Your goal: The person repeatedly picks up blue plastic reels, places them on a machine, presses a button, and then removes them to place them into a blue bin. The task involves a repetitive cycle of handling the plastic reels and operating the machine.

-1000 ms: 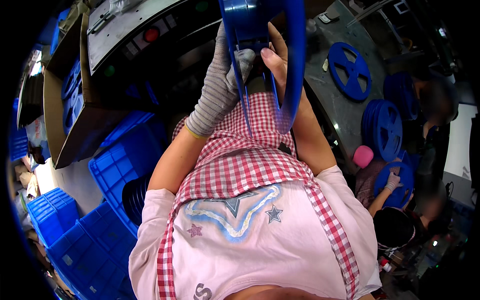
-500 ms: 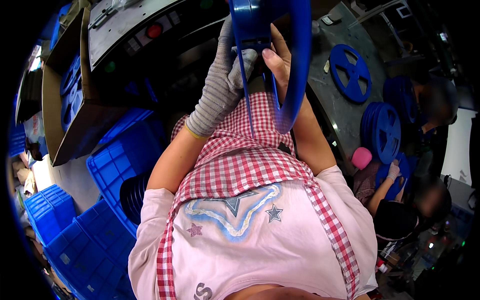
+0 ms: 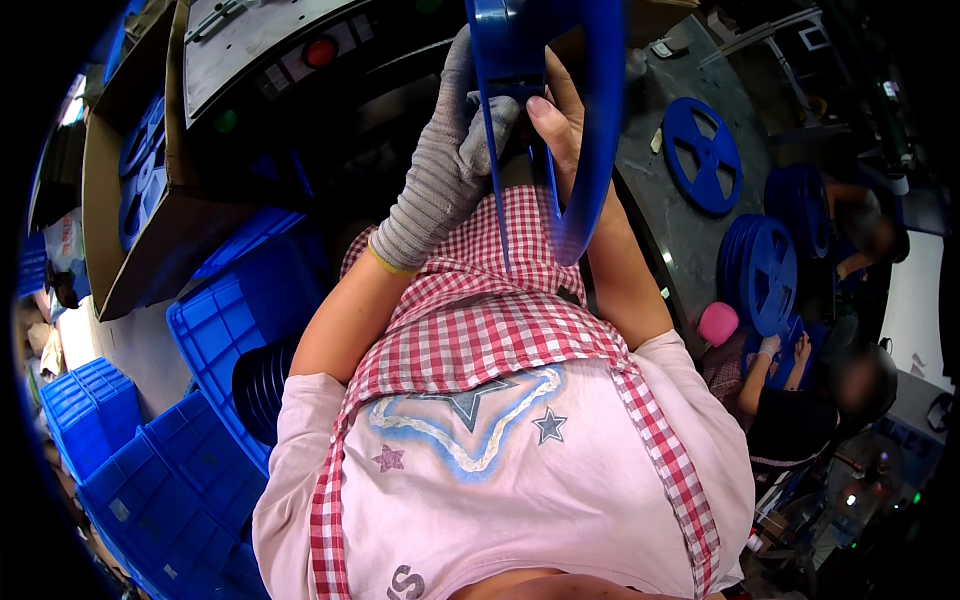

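A blue plastic reel (image 3: 598,130) is held up edge-on in front of me, its two thin flanges apart and its top cut off by the picture's edge. My left hand (image 3: 470,150), in a grey striped knit glove, grips the reel from the left, with the thumb reaching between the flanges. Bare, my right hand (image 3: 562,125) closes on the reel from the other side; its thumb presses near the hub and part of the hand is hidden behind the right flange.
On the grey table (image 3: 650,175) to the right lie a single blue reel (image 3: 702,157) and a stack of reels (image 3: 768,275). A cardboard box (image 3: 150,240) with reels stands at left, above blue crates (image 3: 170,480). A machine panel has a red button (image 3: 319,53). A co-worker (image 3: 795,415) sits at right.
My hands and the reel keep almost the same place and grip. The surroundings have shifted slightly in the picture, and the people at the right have moved their arms a little.
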A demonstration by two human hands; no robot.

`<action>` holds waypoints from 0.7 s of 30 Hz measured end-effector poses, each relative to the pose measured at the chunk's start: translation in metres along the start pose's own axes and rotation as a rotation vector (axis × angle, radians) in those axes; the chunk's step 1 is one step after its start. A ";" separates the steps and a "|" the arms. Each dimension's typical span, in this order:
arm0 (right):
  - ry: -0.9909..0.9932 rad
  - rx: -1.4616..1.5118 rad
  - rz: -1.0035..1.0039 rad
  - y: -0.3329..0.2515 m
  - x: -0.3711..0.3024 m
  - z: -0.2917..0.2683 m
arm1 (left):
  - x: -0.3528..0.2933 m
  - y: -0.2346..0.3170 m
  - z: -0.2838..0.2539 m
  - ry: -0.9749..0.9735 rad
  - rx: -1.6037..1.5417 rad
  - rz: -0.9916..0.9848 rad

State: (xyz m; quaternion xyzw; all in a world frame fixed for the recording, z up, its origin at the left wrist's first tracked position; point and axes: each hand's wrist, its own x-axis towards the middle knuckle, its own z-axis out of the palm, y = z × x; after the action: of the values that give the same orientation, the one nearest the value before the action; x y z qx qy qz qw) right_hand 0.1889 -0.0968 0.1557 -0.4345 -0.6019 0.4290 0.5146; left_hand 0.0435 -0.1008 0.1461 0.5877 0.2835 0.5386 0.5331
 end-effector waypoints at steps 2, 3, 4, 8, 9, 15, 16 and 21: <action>0.003 -0.010 -0.007 0.000 0.000 0.001 | -0.001 -0.004 -0.003 -0.002 0.015 -0.009; -0.002 -0.021 -0.013 0.003 0.001 0.000 | -0.001 -0.006 -0.004 -0.001 0.023 -0.013; 0.009 -0.037 -0.044 0.004 0.002 0.002 | -0.001 -0.006 -0.004 -0.001 0.030 -0.017; -0.004 -0.047 -0.037 0.002 0.001 -0.001 | -0.004 0.007 -0.003 0.027 -0.109 -0.088; -0.026 -0.045 -0.012 0.001 0.001 -0.001 | -0.003 0.006 0.001 0.045 -0.106 -0.044; -0.017 -0.022 -0.008 -0.008 0.000 0.000 | -0.001 0.004 0.002 0.065 -0.047 -0.007; -0.020 -0.018 -0.001 -0.009 0.000 0.001 | -0.002 0.003 0.002 0.071 -0.043 0.004; -0.020 -0.064 -0.013 -0.008 0.001 0.001 | -0.010 -0.007 -0.008 0.073 -0.045 -0.070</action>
State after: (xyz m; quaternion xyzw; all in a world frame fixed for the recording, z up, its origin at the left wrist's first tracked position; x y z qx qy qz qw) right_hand 0.1871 -0.0982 0.1633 -0.4427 -0.6230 0.4105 0.4973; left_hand 0.0353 -0.1050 0.1350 0.5452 0.3113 0.5469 0.5539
